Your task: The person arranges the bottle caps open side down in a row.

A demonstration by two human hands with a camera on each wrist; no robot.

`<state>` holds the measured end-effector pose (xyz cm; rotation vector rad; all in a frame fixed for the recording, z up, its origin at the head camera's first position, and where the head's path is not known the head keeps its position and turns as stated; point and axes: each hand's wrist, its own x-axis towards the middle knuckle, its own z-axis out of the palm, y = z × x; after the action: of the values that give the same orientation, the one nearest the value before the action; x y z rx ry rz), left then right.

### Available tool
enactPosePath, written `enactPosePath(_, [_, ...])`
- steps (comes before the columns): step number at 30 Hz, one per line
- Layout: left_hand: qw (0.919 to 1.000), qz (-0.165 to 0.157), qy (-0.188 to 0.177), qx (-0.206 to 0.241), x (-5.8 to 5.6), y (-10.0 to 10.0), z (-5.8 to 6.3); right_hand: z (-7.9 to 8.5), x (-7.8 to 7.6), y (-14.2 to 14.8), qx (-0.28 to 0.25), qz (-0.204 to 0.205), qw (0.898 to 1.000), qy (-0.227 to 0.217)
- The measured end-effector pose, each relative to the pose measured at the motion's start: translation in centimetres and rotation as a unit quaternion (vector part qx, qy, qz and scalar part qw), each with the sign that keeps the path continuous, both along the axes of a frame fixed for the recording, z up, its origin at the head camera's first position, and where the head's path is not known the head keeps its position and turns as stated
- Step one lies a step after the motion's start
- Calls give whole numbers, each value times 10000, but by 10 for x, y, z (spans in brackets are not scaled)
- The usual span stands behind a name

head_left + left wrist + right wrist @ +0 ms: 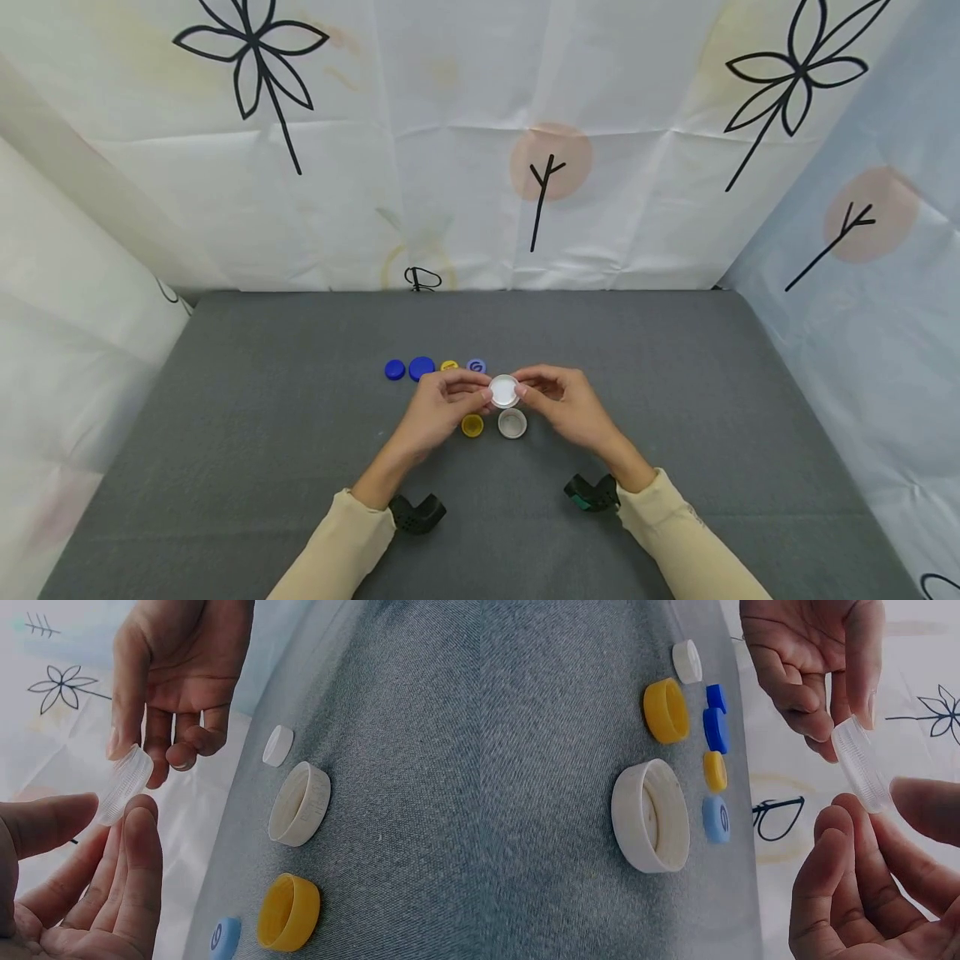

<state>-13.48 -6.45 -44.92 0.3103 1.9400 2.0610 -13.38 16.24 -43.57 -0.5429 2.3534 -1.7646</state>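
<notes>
Between both hands, raised above the grey cloth, is a translucent white bottle cap (504,391). My left hand (447,405) pinches its left edge between thumb and fingers. The opposite edge sits in the fingertips of my right hand (567,407). Ridges run around the cap's side (861,763) in the right wrist view. Just below the hands on the cloth lie a larger off-white cap (512,423) and a yellow cap (472,426), both with their hollow side up.
Behind the hands, a row holds two dark blue caps (422,368), a smaller yellow cap (449,365) and a light blue cap (476,366). The wrist views show small white caps (278,745) (687,661) at either end of the front row. Printed fabric (465,167) walls the table.
</notes>
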Motion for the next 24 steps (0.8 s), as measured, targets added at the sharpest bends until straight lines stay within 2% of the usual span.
enactPosePath(3, [10000, 39, -15, 21, 0, 0, 0, 0, -1, -2, -173, -10, 9998, 13])
enactPosePath(8, [9999, 64, -148, -4, -1, -1, 2, 0, 1, -5, -476, 53, 9984, 304])
enactPosePath(15, [9988, -219, -435, -85, -4, -6, 7, -5, 0, -5, -828, 265, 9914, 979])
enactPosePath(20, [9980, -455, -119, -411, -9, -10, 7, -4, -4, -1, -718, 597, 9905, 1012])
enactPosePath(24, [9966, -606, 327, -444, -17, -8, 3, -1, -8, 4, -277, 660, 9962, 503])
